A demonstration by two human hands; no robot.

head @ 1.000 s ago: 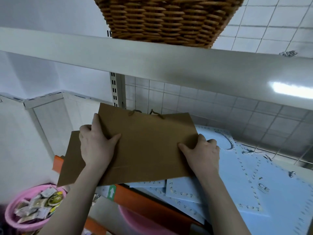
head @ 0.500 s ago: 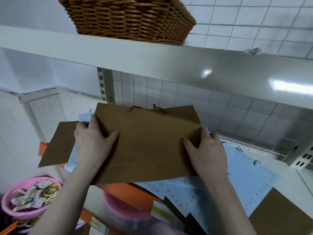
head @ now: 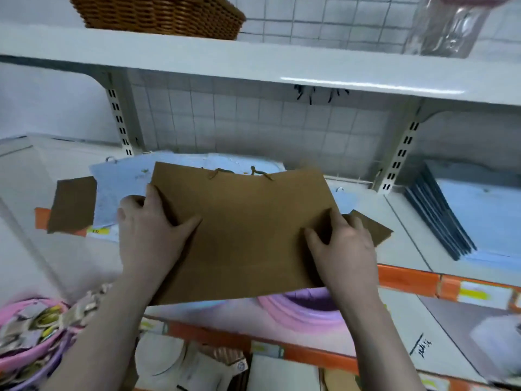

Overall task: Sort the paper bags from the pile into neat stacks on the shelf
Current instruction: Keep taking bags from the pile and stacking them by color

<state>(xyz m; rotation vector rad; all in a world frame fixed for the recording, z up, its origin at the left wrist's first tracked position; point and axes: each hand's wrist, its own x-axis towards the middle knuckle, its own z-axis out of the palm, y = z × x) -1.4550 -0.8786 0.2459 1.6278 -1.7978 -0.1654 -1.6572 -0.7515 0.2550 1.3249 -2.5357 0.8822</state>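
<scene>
1. Two hands hold one flat brown paper bag point(head: 242, 227) over the front edge of the white shelf point(head: 394, 221); its twisted cord handles point toward the tiled back wall.
2. The left hand point(head: 152, 230) grips the bag's left edge, thumb spread on top and fingers curled over the side.
3. The right hand point(head: 341, 246) grips the right edge in the same way, thumb lying on the upper face and fingers wrapped round the edge.
4. Beneath and behind the held bag lies a loose pile of light blue paper bags point(head: 121, 187), spread unevenly on the shelf.
5. Another brown bag point(head: 73, 204) sticks out at the left of that pile, and a brown corner point(head: 372, 227) shows just beside the right hand.
6. At the right of the shelf, well apart from the pile, sits a squared stack of blue bags point(head: 473, 215) with dark edges.
7. The shelf front carries an orange strip point(head: 408, 277).
8. On the upper shelf stand a wicker basket point(head: 158, 15) and a clear jar point(head: 445, 26).
9. Lower down, a pink basin point(head: 304, 309) sits on the shelf below, and a pink basin of packets point(head: 31, 334) is at the far left.
</scene>
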